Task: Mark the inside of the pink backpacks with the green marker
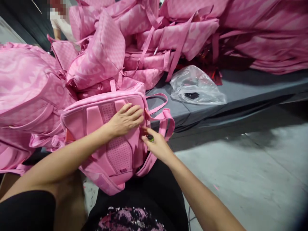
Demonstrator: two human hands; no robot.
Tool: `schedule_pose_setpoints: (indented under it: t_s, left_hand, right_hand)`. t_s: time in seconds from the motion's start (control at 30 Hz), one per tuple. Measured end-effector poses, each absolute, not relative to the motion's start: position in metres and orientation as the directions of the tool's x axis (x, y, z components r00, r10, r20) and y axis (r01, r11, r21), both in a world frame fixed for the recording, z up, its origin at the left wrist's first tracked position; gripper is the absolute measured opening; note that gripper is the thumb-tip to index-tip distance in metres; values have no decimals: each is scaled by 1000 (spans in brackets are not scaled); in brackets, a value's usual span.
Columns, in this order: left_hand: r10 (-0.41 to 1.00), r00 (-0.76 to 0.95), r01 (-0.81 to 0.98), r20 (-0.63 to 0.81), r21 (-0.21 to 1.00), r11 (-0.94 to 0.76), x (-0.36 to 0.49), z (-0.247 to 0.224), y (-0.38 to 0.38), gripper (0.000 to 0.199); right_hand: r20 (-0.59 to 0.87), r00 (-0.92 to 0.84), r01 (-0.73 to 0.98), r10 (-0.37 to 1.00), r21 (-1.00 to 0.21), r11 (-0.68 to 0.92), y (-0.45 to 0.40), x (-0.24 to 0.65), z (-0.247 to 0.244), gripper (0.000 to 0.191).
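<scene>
A pink backpack point(96, 118) lies tilted at the table edge against my lap, with its padded, perforated back panel facing up. My left hand point(127, 118) rests across that panel, palm down, its fingers slightly bent near the right side of the bag. At the same side, my right hand point(156, 142) is closed around a small tool with a green and black end point(150, 138). Its working end is hidden, so I cannot tell its exact kind. The right fingertips touch the bag's side edge. Pink shoulder straps point(166, 123) hang loose just beyond them.
More pink backpacks point(101, 57) are piled behind and at the left point(29, 86). A clear plastic bag point(197, 85) with something dark inside lies on the grey-covered table point(250, 86). Grey floor point(240, 166) shows at the right. Another person point(64, 27) stands at the back left.
</scene>
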State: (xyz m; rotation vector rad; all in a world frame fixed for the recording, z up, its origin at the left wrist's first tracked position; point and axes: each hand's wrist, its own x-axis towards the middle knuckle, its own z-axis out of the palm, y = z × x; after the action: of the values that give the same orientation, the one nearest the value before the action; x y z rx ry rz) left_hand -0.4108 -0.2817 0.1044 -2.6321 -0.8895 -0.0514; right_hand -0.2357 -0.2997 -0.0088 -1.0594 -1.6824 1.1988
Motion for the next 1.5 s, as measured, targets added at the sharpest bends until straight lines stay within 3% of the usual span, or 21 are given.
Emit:
schedule_pose_setpoints:
  t_s: [0.07, 0.13, 0.23, 0.3, 0.4, 0.47, 0.53, 0.63, 0.73, 0.8, 0.9, 1.0, 1.2, 1.33, 1.4, 1.5]
  left_hand:
    - [529, 841, 517, 110, -450, -729, -417, 94, -246, 27]
    - [501, 859, 481, 108, -509, -714, -428, 94, -231, 33]
    - [495, 858, 488, 133, -512, -707, -443, 103, -231, 34]
    - [524, 843, 512, 125, -488, -707, -449, 106, -234, 30]
    - [535, 837, 520, 117, -477, -709, -454, 105, -235, 26]
    - [526, 839, 517, 138, -500, -695, -454, 106, -232, 26]
    - [525, 835, 526, 164, -517, -676, -452, 112, -228, 29]
    - [587, 783, 605, 205, -468, -644, -443, 136, -220, 39]
    - [659, 720, 685, 219, -381, -622, -432, 159, -217, 48]
    - [683, 709, 695, 176, -338, -635, -426, 161, -222, 47]
    - [670, 738, 658, 75, -298, -691, -410, 142, -237, 39]
    - [621, 784, 599, 3, -268, -755, -391, 116, -247, 39]
    - [500, 864, 475, 55, -415, -776, -413, 123, -230, 55]
    - [536, 802, 581, 263, -547, -603, -460, 163, -214, 56]
    - [565, 749, 650, 345, -546, -529, -465, 168, -217, 56]
    - [537, 794, 602, 285, -493, -628, -447, 148, -233, 51]
  right_hand:
    - [151, -302, 196, 941, -956, 216, -290, -231, 1, 55]
    - [247, -248, 329, 937, -888, 321, -275, -232, 7, 50]
    - [430, -142, 520, 892, -734, 437, -254, -239, 1, 34]
    - [466, -54, 520, 883, -742, 423, -243, -242, -15, 31]
    - [257, 7, 360, 966, -902, 237, -236, -242, -44, 56]
    - [67, -162, 252, 985, -962, 107, -235, -239, -54, 67]
    - [-22, -321, 171, 947, -985, 35, -237, -235, -46, 60]
    - [-69, -375, 120, 924, -992, -25, -245, -218, -4, 40]
    - [-98, -458, 249, 883, -968, 21, -250, -194, 41, 40]
    - [-107, -411, 376, 905, -925, 61, -251, -185, 53, 36]
    - [-119, -276, 506, 954, -861, 39, -250, -186, 43, 22]
    - [-131, -273, 515, 953, -856, 29, -250, -193, 25, 22]
    - [-143, -264, 540, 954, -841, 23, -262, -194, 31, 20]
    - [-123, -264, 579, 957, -813, 55, -263, -191, 33, 26]
    - [-128, -266, 597, 955, -800, 59, -260, -192, 31, 26]
    - [-155, -256, 661, 954, -748, 56, -257, -194, 29, 28]
